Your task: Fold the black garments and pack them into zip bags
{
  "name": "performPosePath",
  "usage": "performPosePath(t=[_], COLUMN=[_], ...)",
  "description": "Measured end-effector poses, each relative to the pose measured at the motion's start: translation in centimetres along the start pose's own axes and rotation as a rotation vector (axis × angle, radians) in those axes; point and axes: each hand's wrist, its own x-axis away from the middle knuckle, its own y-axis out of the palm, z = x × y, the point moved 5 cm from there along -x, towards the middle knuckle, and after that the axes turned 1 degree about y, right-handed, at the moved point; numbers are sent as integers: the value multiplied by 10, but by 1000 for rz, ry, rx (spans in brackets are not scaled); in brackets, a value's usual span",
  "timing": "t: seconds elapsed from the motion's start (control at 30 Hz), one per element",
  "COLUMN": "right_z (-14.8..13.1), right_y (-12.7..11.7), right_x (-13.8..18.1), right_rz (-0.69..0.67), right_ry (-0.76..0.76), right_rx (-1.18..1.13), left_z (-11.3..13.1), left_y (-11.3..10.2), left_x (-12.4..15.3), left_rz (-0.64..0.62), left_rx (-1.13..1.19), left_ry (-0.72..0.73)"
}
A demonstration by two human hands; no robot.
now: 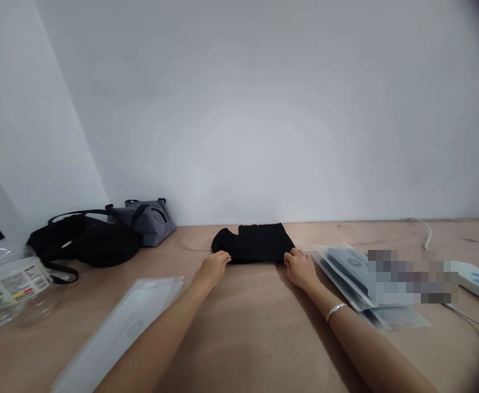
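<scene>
You had the folded black cloth [252, 243] lying long axis sideways near the bench's [239, 338] far edge; left hand [214, 269] and right hand [300, 267] apart, touching opposite near corners, equally close; pinch unclear.

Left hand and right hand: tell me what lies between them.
In the head view, a folded black cloth lies between the left hand and the right hand, both touching its near edge.

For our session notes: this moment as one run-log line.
left hand: on folded black cloth | right hand: on its other end | nearby: black bag, striped bag
</scene>
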Motion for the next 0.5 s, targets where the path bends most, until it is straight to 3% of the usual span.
performPosePath(t=[0.1, 0.2, 0.33, 0.4, 0.5], right_z=[-2, -4, -11, -14, -16], right_y=[-22, -44, -60, -62, -59], right_x=[17, 50, 106, 123, 122], right_rz=[9, -44, -334, -486, -451], right_ry=[-93, -259, -549, -599, -540], right_rx=[5, -38, -359, -517, -608], left_z=[9, 24, 48, 56, 57], left_y=[-21, -41, -63, -68, -65], left_x=[14, 45, 103, 124, 132], left_rz=[-38, -142, -395, -502, -417], left_rx=[35, 72, 193, 280, 323], left_ry=[51, 122, 219, 211, 147])
